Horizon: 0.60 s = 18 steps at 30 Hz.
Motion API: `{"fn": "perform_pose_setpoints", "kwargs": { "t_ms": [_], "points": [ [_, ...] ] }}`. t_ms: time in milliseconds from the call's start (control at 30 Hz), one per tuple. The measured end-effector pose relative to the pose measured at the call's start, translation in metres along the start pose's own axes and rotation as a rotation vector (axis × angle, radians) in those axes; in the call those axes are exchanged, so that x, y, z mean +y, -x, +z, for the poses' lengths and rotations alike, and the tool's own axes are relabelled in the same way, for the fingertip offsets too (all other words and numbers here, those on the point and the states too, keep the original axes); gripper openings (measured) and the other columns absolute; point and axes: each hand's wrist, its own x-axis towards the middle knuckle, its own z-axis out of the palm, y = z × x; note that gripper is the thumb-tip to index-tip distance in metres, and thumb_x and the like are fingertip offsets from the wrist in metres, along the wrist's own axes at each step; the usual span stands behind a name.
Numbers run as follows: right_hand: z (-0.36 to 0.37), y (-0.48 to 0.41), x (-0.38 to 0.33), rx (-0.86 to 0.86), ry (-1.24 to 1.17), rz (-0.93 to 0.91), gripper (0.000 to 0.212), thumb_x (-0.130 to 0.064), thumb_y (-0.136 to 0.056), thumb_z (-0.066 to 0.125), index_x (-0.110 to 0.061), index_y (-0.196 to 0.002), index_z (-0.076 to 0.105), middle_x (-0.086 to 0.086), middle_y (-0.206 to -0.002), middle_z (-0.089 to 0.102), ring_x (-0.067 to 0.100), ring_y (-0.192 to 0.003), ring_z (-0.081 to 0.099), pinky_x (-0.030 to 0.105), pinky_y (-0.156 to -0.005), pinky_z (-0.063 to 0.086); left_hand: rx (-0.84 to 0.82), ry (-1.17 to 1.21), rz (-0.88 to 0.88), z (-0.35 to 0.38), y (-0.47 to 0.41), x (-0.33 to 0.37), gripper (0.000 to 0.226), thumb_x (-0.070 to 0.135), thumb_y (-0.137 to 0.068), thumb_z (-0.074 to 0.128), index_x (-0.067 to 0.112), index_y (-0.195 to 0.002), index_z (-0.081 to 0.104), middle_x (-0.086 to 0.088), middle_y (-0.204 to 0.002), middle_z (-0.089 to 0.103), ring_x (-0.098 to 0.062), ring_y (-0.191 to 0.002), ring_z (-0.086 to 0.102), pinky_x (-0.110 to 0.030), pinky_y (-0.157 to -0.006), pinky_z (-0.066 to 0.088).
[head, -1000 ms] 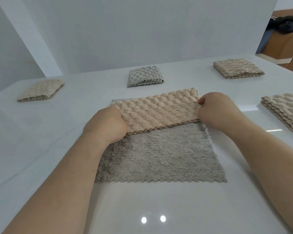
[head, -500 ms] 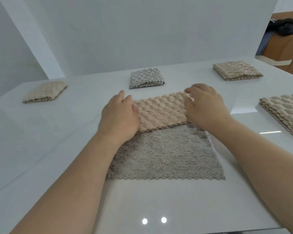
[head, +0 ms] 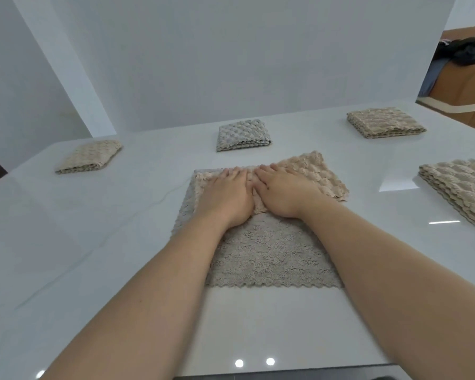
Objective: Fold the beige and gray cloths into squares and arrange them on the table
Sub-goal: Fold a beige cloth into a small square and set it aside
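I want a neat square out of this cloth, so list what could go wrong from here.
1. The folded flap lies skewed on the cloth: its right corner overhangs the edge, a strip of lower layer shows at left. Pressing may set a crooked crease.
2. The left hand and right hand press flat at the middle only, so the flap's ends might shift.

The glossy white table (head: 93, 242) lies bare left of the half-folded beige-and-gray textured cloth (head: 263, 253) and along its near edge. Beyond that cloth sits a folded gray square cloth (head: 243, 135), flanked farther out by a folded beige square cloth (head: 89, 157) on the left and a thicker folded beige cloth (head: 384, 122) on the right. A stack of beige cloths (head: 461, 187) blocks the right side.
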Motion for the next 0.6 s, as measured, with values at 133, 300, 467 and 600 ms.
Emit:
{"fn": "perform_pose_setpoints", "kwargs": {
  "t_ms": [133, 300, 467, 600],
  "points": [
    [-0.002, -0.005, 0.009, -0.012, 0.014, 0.108, 0.065, -0.047, -0.106, 0.012, -0.014, -0.162, 0.012, 0.007, -0.17, 0.008, 0.024, -0.156, 0.006, 0.043, -0.125, 0.005, -0.031, -0.007, -0.069, -0.002, 0.002, -0.004, 0.065, 0.049, -0.106, 0.009, 0.017, -0.162, 0.011, -0.004, -0.17, 0.01, -0.024, -0.156, 0.008, -0.045, -0.127, 0.007],
    [-0.007, -0.002, 0.035, -0.018, -0.022, 0.272, 0.069, -0.05, -0.105, 0.009, -0.011, -0.162, 0.006, 0.007, -0.17, 0.003, 0.024, -0.157, 0.001, 0.044, -0.126, 0.002, -0.078, 0.032, -0.179, -0.004, 0.005, -0.019, 0.07, 0.055, -0.105, 0.008, 0.015, -0.162, 0.003, -0.006, -0.17, 0.002, -0.025, -0.157, 0.0, -0.046, -0.127, 0.002],
    [-0.006, -0.001, 0.043, 0.012, -0.067, 0.367, 0.07, -0.05, -0.105, 0.009, -0.01, -0.162, 0.004, 0.006, -0.17, 0.001, 0.024, -0.157, -0.002, 0.046, -0.126, 0.002, -0.086, 0.071, -0.24, -0.004, 0.004, -0.026, 0.069, 0.054, -0.105, 0.01, 0.016, -0.162, 0.002, -0.005, -0.17, -0.001, -0.023, -0.157, -0.004, -0.047, -0.126, 0.0],
    [-0.005, -0.002, 0.049, 0.046, -0.132, 0.467, 0.07, -0.048, -0.105, 0.011, -0.007, -0.162, 0.006, 0.01, -0.17, 0.002, 0.026, -0.157, 0.0, 0.045, -0.126, 0.004, -0.056, 0.104, -0.299, -0.004, 0.001, -0.033, 0.066, 0.047, -0.106, 0.013, 0.012, -0.162, 0.007, -0.005, -0.17, 0.004, -0.022, -0.157, 0.002, -0.05, -0.126, 0.003]
  ]
}}
